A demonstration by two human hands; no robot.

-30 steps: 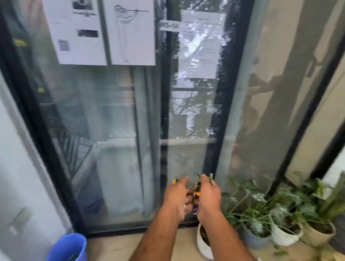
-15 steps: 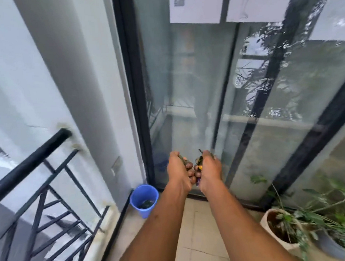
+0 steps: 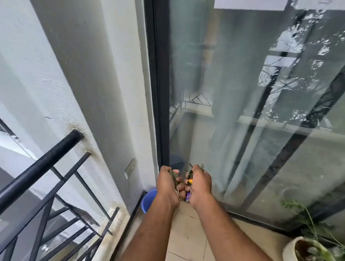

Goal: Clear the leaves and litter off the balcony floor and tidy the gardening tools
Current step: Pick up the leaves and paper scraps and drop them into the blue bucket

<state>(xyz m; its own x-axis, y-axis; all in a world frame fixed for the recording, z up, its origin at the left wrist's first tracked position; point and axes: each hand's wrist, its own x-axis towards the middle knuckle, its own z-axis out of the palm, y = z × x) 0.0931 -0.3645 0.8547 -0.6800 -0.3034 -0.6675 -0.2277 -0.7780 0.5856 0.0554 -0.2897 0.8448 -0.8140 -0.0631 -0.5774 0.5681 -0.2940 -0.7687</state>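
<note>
Two hands — left hand (image 3: 167,186) and right hand (image 3: 199,184) — each grip clenched around leaves and litter (image 3: 189,176), above one blue bucket (image 3: 148,200).

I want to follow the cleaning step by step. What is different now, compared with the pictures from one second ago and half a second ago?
The person turned left and walked toward the blue bucket, which now sits just beyond the hands; most potted plants left the view, and one white pot remains. Unchanged: the left hand grips leaves, and the right hand grips leaves and wrappers.
</note>
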